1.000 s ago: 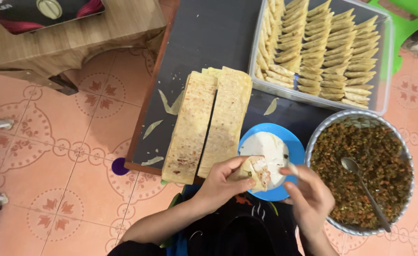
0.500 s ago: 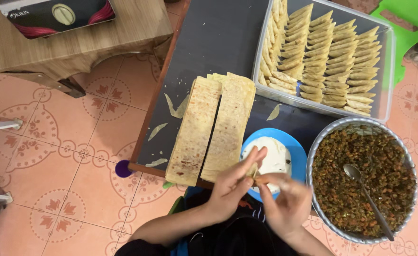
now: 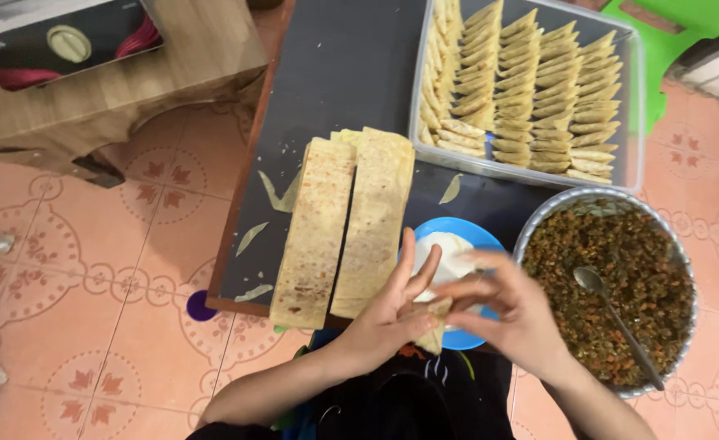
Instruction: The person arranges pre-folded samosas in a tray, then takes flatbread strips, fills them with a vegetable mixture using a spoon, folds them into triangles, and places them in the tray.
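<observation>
Hands together over blue plate (image 3: 467,231): left hand (image 3: 392,314) and right hand (image 3: 510,314) both pinch a folded pastry triangle (image 3: 433,326), just beside pastry strips (image 3: 343,220) and metal filling bowl (image 3: 538,232).

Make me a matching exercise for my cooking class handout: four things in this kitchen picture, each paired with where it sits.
Things:
1. spoon
2. folded pastry
3. pastry strips
4. stacked triangles

Places:
A. in the clear plastic box
B. between the left hand and the right hand
C. in the bowl of filling
D. flat on the dark board

Pairs: 1-C, 2-B, 3-D, 4-A
</observation>
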